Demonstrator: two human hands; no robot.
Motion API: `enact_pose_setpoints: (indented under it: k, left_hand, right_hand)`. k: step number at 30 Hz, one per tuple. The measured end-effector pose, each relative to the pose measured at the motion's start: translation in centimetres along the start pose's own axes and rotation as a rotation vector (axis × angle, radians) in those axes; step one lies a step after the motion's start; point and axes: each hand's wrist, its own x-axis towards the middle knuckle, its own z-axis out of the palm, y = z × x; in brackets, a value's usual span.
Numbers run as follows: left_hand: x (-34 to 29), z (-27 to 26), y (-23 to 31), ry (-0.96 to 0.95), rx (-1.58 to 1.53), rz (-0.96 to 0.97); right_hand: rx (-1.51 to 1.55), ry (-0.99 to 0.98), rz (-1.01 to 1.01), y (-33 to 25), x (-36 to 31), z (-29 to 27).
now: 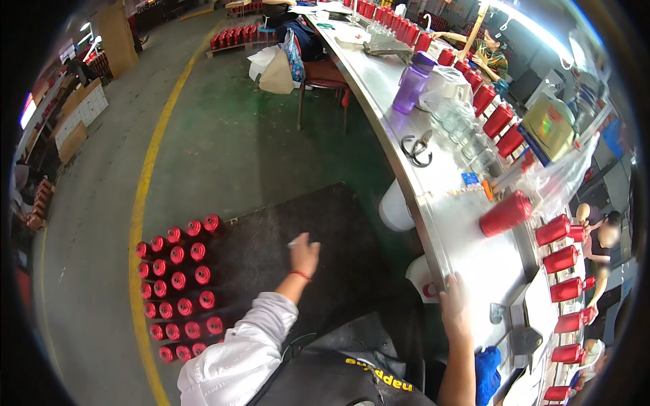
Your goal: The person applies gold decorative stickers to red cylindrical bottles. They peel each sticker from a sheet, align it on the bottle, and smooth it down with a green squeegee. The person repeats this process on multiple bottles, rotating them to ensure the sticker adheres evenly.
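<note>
My left hand (305, 257), with a red cord at the wrist, hangs over the dark board (298, 216) on the floor. Its fingers are curled in, and a small whitish bit shows at the fingertips; what it is I cannot make out. To its left stand rows of red cylinders (178, 281) with small fittings on top. My right hand (457, 301) is at the near edge of the metal worktable (474, 250), slightly blurred, its fingers stretched out and nothing seen in them. The nearest red cylinder (506, 213) stands on the table beyond that hand.
Black-handled scissors (416, 149), a purple bottle (414, 82) and glass jars (453, 122) are on the table. A line of red cylinders (560, 259) runs along its far side, where other people (599, 237) work. A blue cloth (487, 375) lies by my right forearm. White buckets (396, 206) stand beneath.
</note>
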Motion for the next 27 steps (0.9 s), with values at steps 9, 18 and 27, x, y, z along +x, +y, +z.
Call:
enact_pose_setpoints:
  k: [9,18,27]
  left_hand:
    - [-15.3,2.3,33.8,-0.38,-0.46,0.714]
    - [-22.7,9.8,42.4,-0.934,-0.494,0.896]
    - [-23.4,10.2,42.2,-1.002,-0.404,0.63]
  right_hand:
    - [0.271,0.351,0.269,3.2,-15.6,-18.0]
    - [0.186,0.537,0.452,21.1,-28.2,-25.7]
    - [-0.213,0.664,0.441,41.0,-16.0,-28.1]
